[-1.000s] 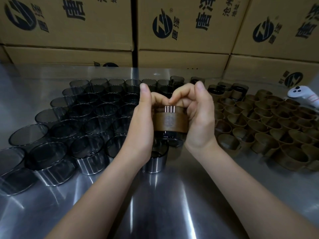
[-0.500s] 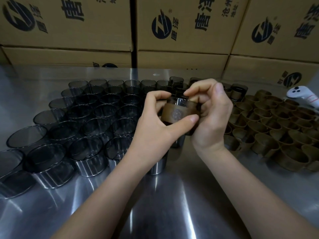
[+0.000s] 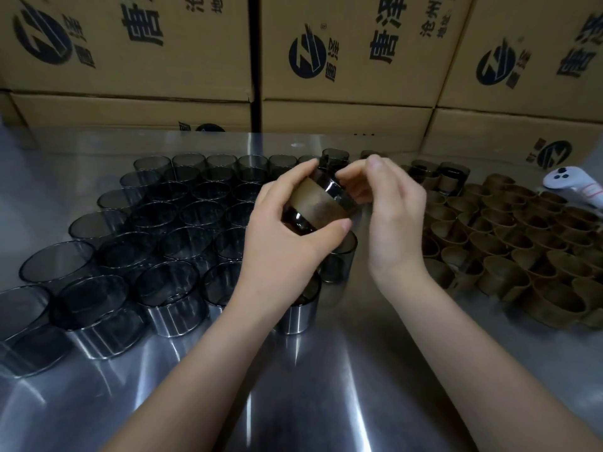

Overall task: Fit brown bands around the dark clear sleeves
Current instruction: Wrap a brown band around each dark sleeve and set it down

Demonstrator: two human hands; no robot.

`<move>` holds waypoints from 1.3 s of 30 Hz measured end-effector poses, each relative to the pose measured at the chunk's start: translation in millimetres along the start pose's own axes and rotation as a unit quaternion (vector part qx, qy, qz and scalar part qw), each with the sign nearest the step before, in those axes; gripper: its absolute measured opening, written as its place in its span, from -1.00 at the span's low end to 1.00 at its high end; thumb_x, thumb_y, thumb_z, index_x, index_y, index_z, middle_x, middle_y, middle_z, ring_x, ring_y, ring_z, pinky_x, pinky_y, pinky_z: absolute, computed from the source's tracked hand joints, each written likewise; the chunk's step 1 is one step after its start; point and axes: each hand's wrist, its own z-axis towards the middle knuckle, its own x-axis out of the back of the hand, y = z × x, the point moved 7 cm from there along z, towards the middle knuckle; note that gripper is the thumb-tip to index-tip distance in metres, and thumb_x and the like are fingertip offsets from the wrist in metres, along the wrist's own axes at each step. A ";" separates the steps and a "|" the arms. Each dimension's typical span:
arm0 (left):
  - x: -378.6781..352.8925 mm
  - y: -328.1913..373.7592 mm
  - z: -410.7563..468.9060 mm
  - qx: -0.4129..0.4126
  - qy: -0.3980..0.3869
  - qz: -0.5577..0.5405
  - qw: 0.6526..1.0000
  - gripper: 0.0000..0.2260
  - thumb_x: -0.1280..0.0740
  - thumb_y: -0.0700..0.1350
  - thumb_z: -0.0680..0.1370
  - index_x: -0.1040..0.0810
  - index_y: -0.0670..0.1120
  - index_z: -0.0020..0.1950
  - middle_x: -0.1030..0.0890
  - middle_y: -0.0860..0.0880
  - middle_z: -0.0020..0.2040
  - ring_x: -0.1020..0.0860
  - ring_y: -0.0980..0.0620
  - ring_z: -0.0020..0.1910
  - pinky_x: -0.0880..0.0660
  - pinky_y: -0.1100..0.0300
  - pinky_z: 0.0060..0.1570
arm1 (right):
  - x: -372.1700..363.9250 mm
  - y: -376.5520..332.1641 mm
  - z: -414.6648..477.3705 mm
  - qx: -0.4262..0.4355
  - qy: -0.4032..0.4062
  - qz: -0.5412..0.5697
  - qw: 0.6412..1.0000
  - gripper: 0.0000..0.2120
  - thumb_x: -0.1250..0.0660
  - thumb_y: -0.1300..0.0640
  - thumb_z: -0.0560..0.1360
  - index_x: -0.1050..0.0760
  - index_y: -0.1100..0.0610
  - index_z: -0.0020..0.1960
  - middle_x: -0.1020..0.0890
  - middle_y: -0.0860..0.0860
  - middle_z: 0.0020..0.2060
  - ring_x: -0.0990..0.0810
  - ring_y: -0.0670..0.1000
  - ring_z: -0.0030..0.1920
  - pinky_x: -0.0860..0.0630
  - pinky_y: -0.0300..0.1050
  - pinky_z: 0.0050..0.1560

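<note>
A dark clear sleeve (image 3: 339,194) with a brown band (image 3: 315,203) round its middle is held tilted above the metal table. My left hand (image 3: 284,236) grips it, thumb under the band and fingers over the top. My right hand (image 3: 391,210) is curled at the sleeve's right end, fingertips at its rim. Several bare dark clear sleeves (image 3: 163,282) stand in rows on the left. Several loose brown bands (image 3: 509,243) lie packed together on the right.
Stacked cardboard boxes (image 3: 352,57) wall off the back of the steel table (image 3: 326,386). A white handheld controller (image 3: 577,187) lies at the far right edge. A few banded sleeves (image 3: 453,177) stand behind the loose bands.
The banded sleeve has been turned from upright to tilted, its top leaning right. My left thumb has shifted under it, and both hands have risen slightly.
</note>
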 end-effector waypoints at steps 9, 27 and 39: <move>-2.0 0.7 3.1 -0.079 -0.043 0.130 0.987 -0.21 -0.47 -0.38 0.36 -0.31 0.09 0.48 -0.41 0.11 0.33 -0.38 0.15 0.37 -0.46 0.09 0.32 | -26.8 17.5 -4.3 -0.152 -0.219 0.035 0.963 -0.75 -0.24 0.11 0.62 -0.68 0.12 -0.07 -0.72 0.06 -0.15 -0.69 -0.03 -0.07 -0.56 -0.26 -0.09; 20.7 -9.1 11.5 0.007 0.079 -0.061 0.995 -0.86 -0.26 -0.10 0.60 -0.61 0.06 -0.04 -0.59 -0.12 0.08 -0.54 0.19 -0.02 -0.47 0.30 -0.03 | -47.0 0.6 -27.8 -0.072 -0.222 0.039 0.972 -0.78 -0.24 0.32 0.59 -0.60 0.41 -0.13 -0.62 0.31 -0.26 -0.60 0.09 -0.20 -0.53 -0.05 -0.14; 21.3 -7.5 10.6 0.010 0.083 -0.073 0.994 -0.86 -0.25 -0.05 0.56 -0.61 0.05 -0.03 -0.56 -0.04 -0.04 -0.51 0.17 -0.08 -0.48 0.27 -0.09 | -46.5 -1.8 -28.6 -0.073 -0.210 0.034 0.974 -0.76 -0.26 0.31 0.59 -0.58 0.49 -0.08 -0.58 0.45 -0.19 -0.60 0.30 -0.16 -0.52 0.17 -0.13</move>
